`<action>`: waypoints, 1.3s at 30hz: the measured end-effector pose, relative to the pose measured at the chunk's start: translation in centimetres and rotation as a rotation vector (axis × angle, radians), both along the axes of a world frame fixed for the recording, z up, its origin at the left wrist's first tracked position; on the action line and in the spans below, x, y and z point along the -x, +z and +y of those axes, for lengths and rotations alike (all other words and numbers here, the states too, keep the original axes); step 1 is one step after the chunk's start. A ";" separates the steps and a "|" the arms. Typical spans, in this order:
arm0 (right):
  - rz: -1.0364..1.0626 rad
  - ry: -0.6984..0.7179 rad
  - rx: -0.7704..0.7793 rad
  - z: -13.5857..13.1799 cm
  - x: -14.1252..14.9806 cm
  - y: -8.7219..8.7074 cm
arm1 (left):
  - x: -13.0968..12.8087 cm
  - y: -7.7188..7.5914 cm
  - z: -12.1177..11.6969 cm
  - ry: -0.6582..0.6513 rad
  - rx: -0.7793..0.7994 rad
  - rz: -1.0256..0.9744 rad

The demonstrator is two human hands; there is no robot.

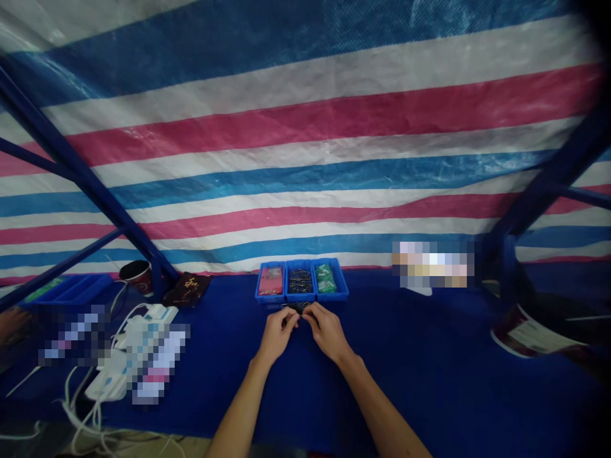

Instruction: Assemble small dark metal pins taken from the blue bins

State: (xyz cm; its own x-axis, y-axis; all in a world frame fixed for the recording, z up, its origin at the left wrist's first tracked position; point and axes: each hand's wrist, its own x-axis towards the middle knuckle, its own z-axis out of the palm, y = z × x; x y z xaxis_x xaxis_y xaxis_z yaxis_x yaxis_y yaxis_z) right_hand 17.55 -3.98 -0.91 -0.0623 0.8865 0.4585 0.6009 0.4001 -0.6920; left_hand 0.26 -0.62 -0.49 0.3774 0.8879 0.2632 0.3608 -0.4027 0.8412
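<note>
My left hand and my right hand meet fingertip to fingertip over the blue tabletop, just in front of three small blue bins. Both are closed in a pinch; whatever sits between the fingers is too small to make out. Dark small pieces lie right behind the fingertips, partly hidden by them. The left bin holds a pink-red packet. Dark screw-like pieces fill the middle bin. In the right bin are green-and-white packets.
A white power strip with tangled cables lies at the left, near a dark cup and a brown wrapper. Another person's hand shows at the far left edge. A large dark-red tub stands at right, between blue frame posts.
</note>
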 end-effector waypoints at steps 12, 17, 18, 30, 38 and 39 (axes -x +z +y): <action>0.015 0.039 0.012 -0.1 0.0 0.3 | 0.1 0.0 0.0 -0.003 0.006 -0.009; 0.006 0.041 0.019 0.0 0.0 0.1 | 0.1 0.1 0.0 -0.015 -0.002 0.010; 0.001 0.036 0.020 0.1 0.0 0.0 | 0.1 0.1 0.0 -0.015 -0.003 0.011; -0.105 -0.083 0.059 0.0 0.0 -0.2 | 0.0 -0.1 0.0 -0.037 -0.006 0.031; 0.019 0.026 0.058 0.0 -0.2 -0.2 | 0.1 0.0 0.1 0.001 0.007 0.012; 0.003 0.018 0.062 0.0 -0.2 -0.3 | 0.1 0.0 0.1 -0.001 0.007 0.011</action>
State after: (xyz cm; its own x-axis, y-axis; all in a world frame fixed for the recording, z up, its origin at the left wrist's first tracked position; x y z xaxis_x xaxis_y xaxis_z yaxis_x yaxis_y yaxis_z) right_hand 17.75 -3.97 -1.22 -0.0769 0.9118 0.4034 0.5921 0.3673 -0.7173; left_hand 0.21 -0.54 -0.53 0.3809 0.8894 0.2529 0.3697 -0.3972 0.8400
